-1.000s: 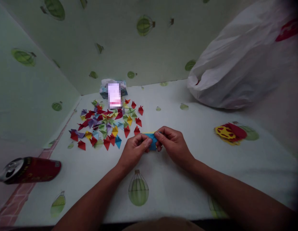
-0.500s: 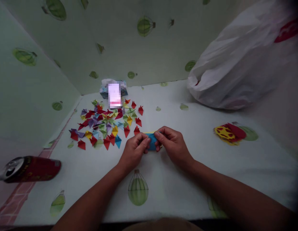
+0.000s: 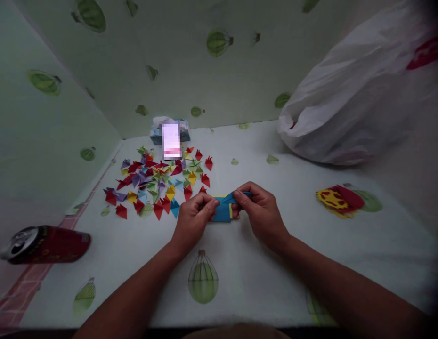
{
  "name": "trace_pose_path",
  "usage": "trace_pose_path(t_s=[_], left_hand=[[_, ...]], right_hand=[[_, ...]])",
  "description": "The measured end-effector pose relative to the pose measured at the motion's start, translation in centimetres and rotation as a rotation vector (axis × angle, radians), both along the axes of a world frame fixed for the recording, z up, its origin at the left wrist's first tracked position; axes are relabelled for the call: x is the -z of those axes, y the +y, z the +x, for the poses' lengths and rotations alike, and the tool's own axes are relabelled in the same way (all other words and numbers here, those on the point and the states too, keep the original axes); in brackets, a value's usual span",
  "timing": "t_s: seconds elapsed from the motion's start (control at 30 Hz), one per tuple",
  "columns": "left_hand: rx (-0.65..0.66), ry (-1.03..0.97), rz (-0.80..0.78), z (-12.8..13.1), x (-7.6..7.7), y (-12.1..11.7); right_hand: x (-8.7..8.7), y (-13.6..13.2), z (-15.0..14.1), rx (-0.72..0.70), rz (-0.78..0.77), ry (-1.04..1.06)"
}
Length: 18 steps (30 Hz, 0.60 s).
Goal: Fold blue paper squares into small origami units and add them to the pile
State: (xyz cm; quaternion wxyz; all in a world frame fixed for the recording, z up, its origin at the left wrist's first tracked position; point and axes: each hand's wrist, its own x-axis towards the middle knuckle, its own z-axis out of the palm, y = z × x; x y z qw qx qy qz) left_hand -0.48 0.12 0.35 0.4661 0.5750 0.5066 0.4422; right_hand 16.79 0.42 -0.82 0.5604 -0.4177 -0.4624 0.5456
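Between my two hands is a blue sheet of folding paper (image 3: 222, 214) with some yellow showing along its upper edge and right side. My left hand (image 3: 195, 214) pinches its left part between thumb and fingers. With thumb and forefinger, my right hand (image 3: 261, 207) grips a blue flap that is lifted at the upper right. The other right fingers are partly hidden behind the paper. Just left of my hands lies a spread of small folded paper pieces (image 3: 158, 210) in red, yellow, green, purple and blue.
A lit phone (image 3: 171, 140) leans on a tissue box (image 3: 157, 134) at the back. A red drink can (image 3: 60, 245) stands at the left edge. On the right are red and yellow cut-outs (image 3: 332, 198) and a big white plastic bag (image 3: 332, 113).
My right hand has pulled a blue flap of the paper up and out to the right. More of the blue sheet shows below. The view has shifted slightly.
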Motion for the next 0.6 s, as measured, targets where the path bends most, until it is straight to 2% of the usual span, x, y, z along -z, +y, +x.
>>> trace_pose_path(t_s=[0.07, 0.2, 0.37, 0.6], left_hand=[[-0.029, -0.009, 0.050, -0.1, 0.1, 0.0], [0.015, -0.050, 0.168, 0.2, 0.7, -0.2], [0.018, 0.009, 0.325, 0.4, 1.2, -0.7], [-0.058, -0.061, 0.247, 0.2, 1.0, -0.7]], right_hand=[[0.2, 0.1, 0.0, -0.007, -0.021, 0.050], [0.4, 0.0, -0.3, -0.022, -0.047, 0.127], [0.0, -0.4, -0.8, -0.077, -0.088, 0.209], [0.2, -0.3, -0.6, -0.188, -0.081, 0.181]])
